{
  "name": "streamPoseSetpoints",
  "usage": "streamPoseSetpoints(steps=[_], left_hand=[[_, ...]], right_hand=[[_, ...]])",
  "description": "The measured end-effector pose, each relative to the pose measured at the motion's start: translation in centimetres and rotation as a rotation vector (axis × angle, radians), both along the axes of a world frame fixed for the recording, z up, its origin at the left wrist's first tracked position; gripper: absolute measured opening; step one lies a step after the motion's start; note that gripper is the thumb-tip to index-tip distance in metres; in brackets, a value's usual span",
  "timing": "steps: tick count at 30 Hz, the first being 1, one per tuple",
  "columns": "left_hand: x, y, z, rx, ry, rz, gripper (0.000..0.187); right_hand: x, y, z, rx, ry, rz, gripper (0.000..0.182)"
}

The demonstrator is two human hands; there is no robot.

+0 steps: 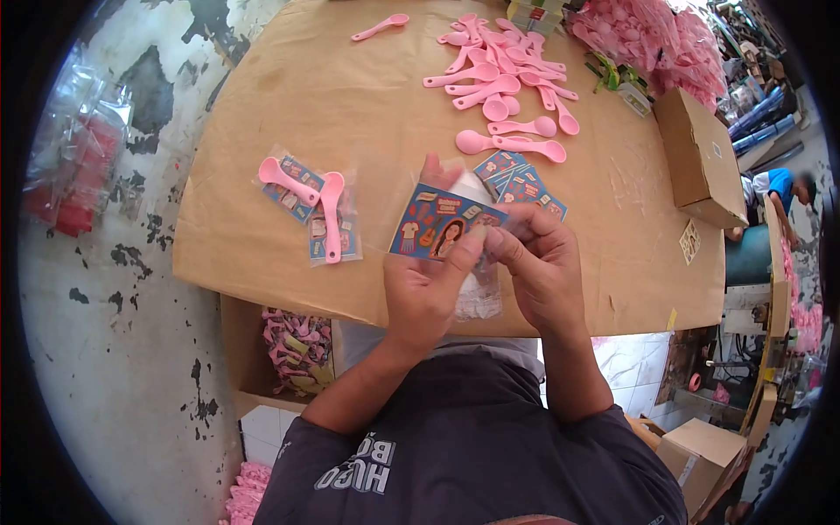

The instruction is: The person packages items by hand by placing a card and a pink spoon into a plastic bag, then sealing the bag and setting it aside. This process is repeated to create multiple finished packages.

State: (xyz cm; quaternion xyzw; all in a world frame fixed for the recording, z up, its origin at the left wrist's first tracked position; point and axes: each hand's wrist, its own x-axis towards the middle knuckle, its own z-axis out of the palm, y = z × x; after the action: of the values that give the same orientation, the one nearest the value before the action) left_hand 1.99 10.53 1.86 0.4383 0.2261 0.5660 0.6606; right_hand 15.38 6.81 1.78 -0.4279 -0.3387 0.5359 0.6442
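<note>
Between my hands is a blue printed card [423, 219] with small drawings of clothes, a guitar and a figure. My left hand [424, 293] is closed on its lower edge, thumb across the front and fingers behind. At the card's right end, the thumb and fingers of my right hand [544, 267] pinch together; exactly what they grip I cannot tell. Transparent plastic bags [479, 293] lie on the table under and between my hands. Just beyond my right hand is a fanned stack of similar cards [530, 185].
Two pink spoons [332, 219] lie on bagged cards at the left. A heap of pink spoons [494, 83] covers the far middle, with one spoon [381, 27] apart. A cardboard box [697, 157] stands on the right edge. Another person [779, 197] bends over at far right.
</note>
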Motion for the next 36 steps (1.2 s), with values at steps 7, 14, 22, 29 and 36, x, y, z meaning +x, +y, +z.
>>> streamPoseSetpoints(steps=[7, 14, 22, 29, 36], left_hand=[[-0.7, 1.9, 0.9, -0.067, -0.462, -0.085, 0.056], [0.5, 1.6, 0.6, -0.152, -0.509, -0.233, 0.054], [0.6, 2.6, -0.1, -0.139, -0.482, -0.186, 0.044], [1.5, 1.9, 0.3, -0.097, -0.351, -0.223, 0.037], [1.3, 1.7, 0.1, -0.204, -0.303, -0.306, 0.044]], right_hand=[[-0.9, -0.6, -0.8, -0.026, 0.035, -0.031, 0.017], [-0.7, -0.8, -0.4, -0.017, -0.009, -0.040, 0.019], [-0.1, -0.9, 0.0, -0.042, 0.032, -0.039, 0.015], [-0.3, -0.4, -0.3, 0.004, -0.056, -0.081, 0.015], [-1.3, -0.1, 0.0, -0.019, -0.055, -0.087, 0.023]])
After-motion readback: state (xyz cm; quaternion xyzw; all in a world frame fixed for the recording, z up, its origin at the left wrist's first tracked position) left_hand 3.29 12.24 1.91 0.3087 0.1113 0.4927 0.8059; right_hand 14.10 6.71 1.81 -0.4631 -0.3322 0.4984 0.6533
